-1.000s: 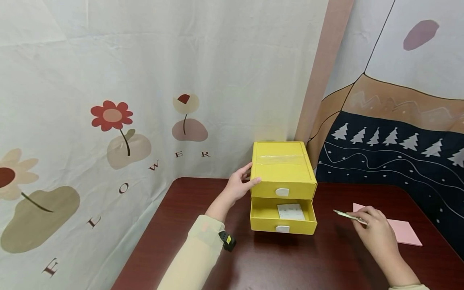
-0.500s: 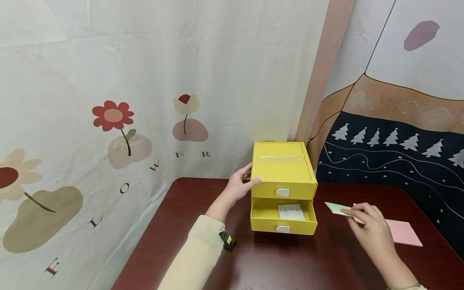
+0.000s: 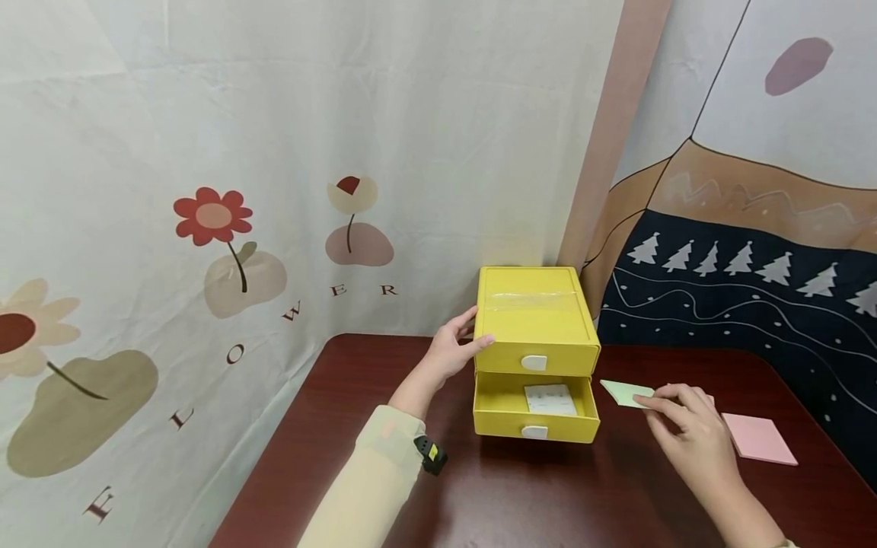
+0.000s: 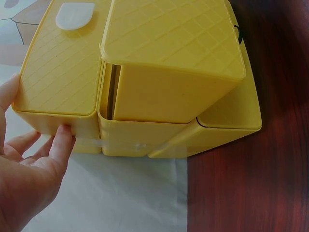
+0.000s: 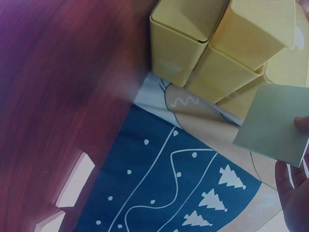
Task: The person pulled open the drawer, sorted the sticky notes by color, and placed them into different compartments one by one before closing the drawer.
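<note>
My left hand (image 3: 455, 348) rests against the upper left side of a yellow drawer unit (image 3: 537, 320), its thumb by the top front edge. In the left wrist view the fingers (image 4: 63, 140) lie fairly straight on the side wall. Below the top drawer, one drawer (image 3: 534, 424) is pulled out, with a white printed paper (image 3: 550, 399) inside. My right hand (image 3: 695, 434) pinches a thin, square light green sticky note pad (image 3: 625, 393) between thumb and fingers, to the right of the pulled-out drawer. In the right wrist view the green pad (image 5: 275, 123) is held by its edge.
A pink sticky note pad (image 3: 760, 439) lies on the dark red-brown table (image 3: 534, 502), right of my right hand. Another pale pad (image 5: 76, 181) shows in the right wrist view. Printed curtains (image 3: 438, 152) hang behind the table.
My right hand has moved a little left with the green pad, toward the drawer unit. The pad has turned to show its broad face. My left hand has stayed put.
</note>
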